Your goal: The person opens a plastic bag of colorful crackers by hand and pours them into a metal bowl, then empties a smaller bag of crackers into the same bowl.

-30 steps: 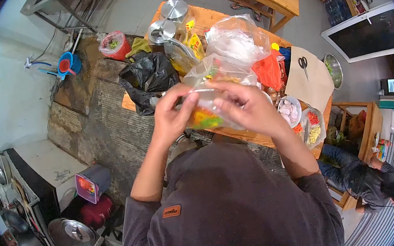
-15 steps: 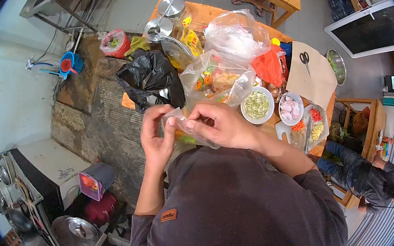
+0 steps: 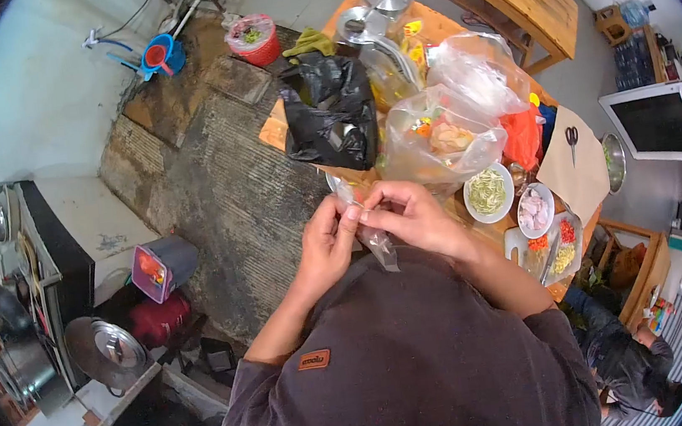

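Note:
Between my two hands is a small clear plastic bag (image 3: 380, 249), its lower end hanging in front of my shirt. My left hand (image 3: 327, 241) pinches it with thumb and forefinger. From the other side, the fingertips of my right hand (image 3: 413, 217) grip the same plastic, nearly touching the left thumb. What the bag contains is hard to make out. Just beyond my hands lie a large clear bag of food (image 3: 443, 138) and a black plastic bag (image 3: 331, 113). A white bowl of sliced green vegetable (image 3: 488, 194) stands to the right of my right hand.
On the table are a bowl of pale pieces (image 3: 536, 210), a cutting board (image 3: 517, 248) with chopped red, orange and yellow bits, a knife and scissors (image 3: 573, 144). A red basket (image 3: 254, 44) stands on the floor. Other people (image 3: 627, 361) are at the right and far table.
My view has swung left, so the table appears further right. The small bag was spread between my hands; now it is gathered narrow, with both hands' fingertips closer together on it.

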`<state>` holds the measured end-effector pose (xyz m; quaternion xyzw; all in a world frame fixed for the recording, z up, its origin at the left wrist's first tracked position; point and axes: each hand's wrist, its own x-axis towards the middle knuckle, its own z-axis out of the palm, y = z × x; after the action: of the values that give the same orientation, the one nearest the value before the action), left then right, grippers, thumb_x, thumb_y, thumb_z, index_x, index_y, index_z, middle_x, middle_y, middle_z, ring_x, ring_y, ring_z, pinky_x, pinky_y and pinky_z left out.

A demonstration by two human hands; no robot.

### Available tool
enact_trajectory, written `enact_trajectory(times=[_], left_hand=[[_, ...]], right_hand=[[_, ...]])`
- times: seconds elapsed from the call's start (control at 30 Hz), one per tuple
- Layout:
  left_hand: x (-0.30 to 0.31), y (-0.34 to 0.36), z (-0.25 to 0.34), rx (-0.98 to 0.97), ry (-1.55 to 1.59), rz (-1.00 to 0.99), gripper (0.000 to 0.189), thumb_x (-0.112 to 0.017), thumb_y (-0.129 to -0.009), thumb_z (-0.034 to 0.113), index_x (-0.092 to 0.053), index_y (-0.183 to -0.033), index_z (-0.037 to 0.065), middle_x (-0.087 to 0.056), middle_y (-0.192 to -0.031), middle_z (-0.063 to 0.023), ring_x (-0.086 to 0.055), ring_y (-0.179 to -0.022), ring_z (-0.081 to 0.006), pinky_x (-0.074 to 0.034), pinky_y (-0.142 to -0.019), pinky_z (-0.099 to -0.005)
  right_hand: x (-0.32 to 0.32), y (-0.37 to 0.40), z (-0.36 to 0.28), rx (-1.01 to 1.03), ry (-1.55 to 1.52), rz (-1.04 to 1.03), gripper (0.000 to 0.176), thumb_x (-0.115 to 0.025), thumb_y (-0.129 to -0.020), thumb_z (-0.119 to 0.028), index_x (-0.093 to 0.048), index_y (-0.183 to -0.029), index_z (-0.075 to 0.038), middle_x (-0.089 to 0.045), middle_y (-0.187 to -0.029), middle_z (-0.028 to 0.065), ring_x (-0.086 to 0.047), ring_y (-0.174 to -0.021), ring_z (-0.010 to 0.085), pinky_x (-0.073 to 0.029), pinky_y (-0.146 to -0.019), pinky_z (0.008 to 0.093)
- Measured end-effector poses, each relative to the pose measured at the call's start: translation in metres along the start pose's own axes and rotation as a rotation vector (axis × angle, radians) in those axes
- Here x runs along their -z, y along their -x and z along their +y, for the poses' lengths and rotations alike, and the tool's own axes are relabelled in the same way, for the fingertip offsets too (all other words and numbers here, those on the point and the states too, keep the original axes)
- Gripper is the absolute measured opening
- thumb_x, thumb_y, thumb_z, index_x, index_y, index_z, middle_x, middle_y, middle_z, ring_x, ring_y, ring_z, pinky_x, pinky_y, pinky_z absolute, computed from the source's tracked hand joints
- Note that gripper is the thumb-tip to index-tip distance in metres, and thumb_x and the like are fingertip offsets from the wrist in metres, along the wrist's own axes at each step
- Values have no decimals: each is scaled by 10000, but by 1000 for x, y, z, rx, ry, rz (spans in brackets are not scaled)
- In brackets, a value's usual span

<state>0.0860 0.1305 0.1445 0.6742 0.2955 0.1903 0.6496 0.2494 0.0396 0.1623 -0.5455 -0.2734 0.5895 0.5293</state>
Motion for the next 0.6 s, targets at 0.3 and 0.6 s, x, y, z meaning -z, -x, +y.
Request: enact_trajectory(times=[0.3, 0.6], left_hand=[[56, 36, -28, 14, 27, 73, 142, -605, -992, 145, -522, -955, 36, -554, -850, -7, -519, -838, -61, -479, -714, -265], [27, 138, -30, 52, -189, 643, 254, -471, -1026, 250, -483, -983, 0, -575, -892, -256, -586, -836, -444, -470, -740, -486]], right_hand=[[-77, -11, 38, 163, 187, 118, 136, -606, -1004, -147, -613, -1015, -12, -669, -894, 39, -619, -773, 83, -510, -684, 253], [-141, 5, 68, 450, 709, -80, 183, -579, -1019, -205, -552, -1065, -29, -671, -811, 184, -674, -705, 317, -498, -616, 396]])
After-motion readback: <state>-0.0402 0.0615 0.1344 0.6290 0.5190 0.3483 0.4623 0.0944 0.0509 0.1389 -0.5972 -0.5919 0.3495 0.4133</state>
